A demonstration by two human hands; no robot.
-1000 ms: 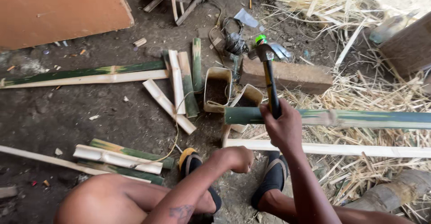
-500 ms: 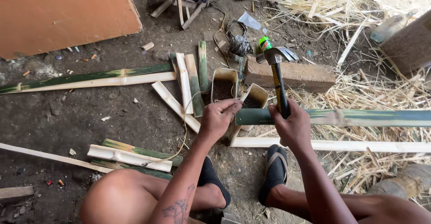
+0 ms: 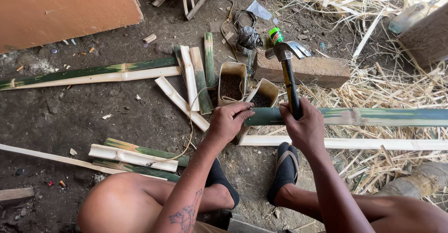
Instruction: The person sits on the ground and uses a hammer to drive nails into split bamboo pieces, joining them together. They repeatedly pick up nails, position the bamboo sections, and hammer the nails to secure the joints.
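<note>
1. Nearest: my knees, feet in black sandals (image 3: 285, 166) on dirt floor (image 3: 70, 116); squatting.
2. L hand (image 3: 228, 121) curled round cut end of green bamboo pole (image 3: 354, 116), fingers pressed on it; pole lies horiz., runs off to R over straw (image 3: 373, 88).
3. R hand (image 3: 305, 126) fisted tight on hammer (image 3: 285, 58) handle, just beside L hand; handle upright in front of pole, claw head up.
4. Pale split strip (image 3: 345, 143) parallel, just nearer than pole.
5. Left side: split bamboo pcs (image 3: 135, 156) on ground.
6. Beyond hands: two short bamboo cups (image 3: 232, 81), dark contents; more split slats (image 3: 191, 79) beside them.
7. Farther: wood block (image 3: 317, 70) behind hammer head; long green half-pole (image 3: 88, 73); orange board (image 3: 60, 9) far L.
</note>
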